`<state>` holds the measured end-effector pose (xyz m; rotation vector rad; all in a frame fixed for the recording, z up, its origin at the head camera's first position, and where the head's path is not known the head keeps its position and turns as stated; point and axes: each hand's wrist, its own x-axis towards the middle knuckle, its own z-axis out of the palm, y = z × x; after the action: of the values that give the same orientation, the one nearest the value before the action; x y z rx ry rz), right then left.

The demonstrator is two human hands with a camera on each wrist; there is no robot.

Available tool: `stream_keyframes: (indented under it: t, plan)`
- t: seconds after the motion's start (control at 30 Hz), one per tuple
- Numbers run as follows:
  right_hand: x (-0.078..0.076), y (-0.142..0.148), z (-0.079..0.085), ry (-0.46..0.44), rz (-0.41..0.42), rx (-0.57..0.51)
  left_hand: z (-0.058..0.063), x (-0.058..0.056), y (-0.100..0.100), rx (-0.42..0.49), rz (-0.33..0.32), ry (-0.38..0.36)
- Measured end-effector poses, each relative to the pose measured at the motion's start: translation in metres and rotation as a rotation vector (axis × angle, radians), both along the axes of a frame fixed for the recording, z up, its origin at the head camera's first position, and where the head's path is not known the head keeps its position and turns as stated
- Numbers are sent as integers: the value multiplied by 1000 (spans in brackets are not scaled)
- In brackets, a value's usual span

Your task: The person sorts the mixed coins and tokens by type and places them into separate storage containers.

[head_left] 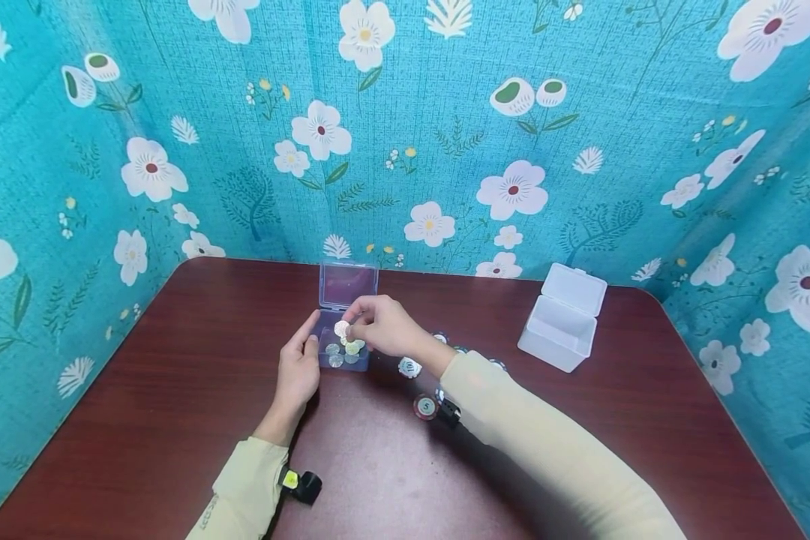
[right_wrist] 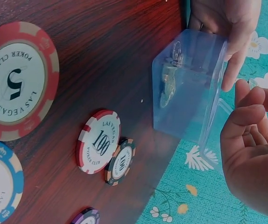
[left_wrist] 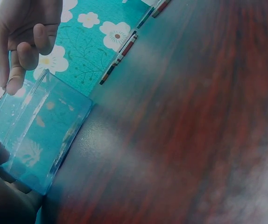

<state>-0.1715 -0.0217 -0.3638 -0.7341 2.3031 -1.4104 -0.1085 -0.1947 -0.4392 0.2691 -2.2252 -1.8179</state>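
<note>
A clear bluish plastic box [head_left: 359, 365] with its hinged lid [head_left: 349, 286] raised stands near the back of the table. Several shiny coins [head_left: 335, 360] lie in its bottom. My left hand [head_left: 298, 371] grips the box's left side, thumb at the rim, as the left wrist view also shows. Over the open box, my right hand [head_left: 386, 328] pinches a shiny coin [head_left: 341, 328] between thumb and fingertips. In the right wrist view, only a sliver of that coin [right_wrist: 252, 83] shows between the fingers, above the box wall [right_wrist: 185, 112].
Several poker chips lie right of the box, partly under my right forearm, among them a red 5 chip [head_left: 426, 406] and a 100 chip [head_left: 409, 367]. A white plastic box [head_left: 556, 341] with its lid up stands farther right. A flowered curtain [head_left: 405, 150] hangs behind the table.
</note>
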Motion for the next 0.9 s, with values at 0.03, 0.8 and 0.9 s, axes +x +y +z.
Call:
stream_keyframes:
  t: [0.03, 0.8, 0.9]
  plan:
    - [0, 0, 0, 1, -1, -1, 0, 0, 0, -1, 2, 0]
    - [6, 28, 5, -6, -50, -18, 2, 0, 2, 14, -15, -30]
    - [9, 41, 3, 3, -83, -25, 1, 0, 1, 10, -15, -30]
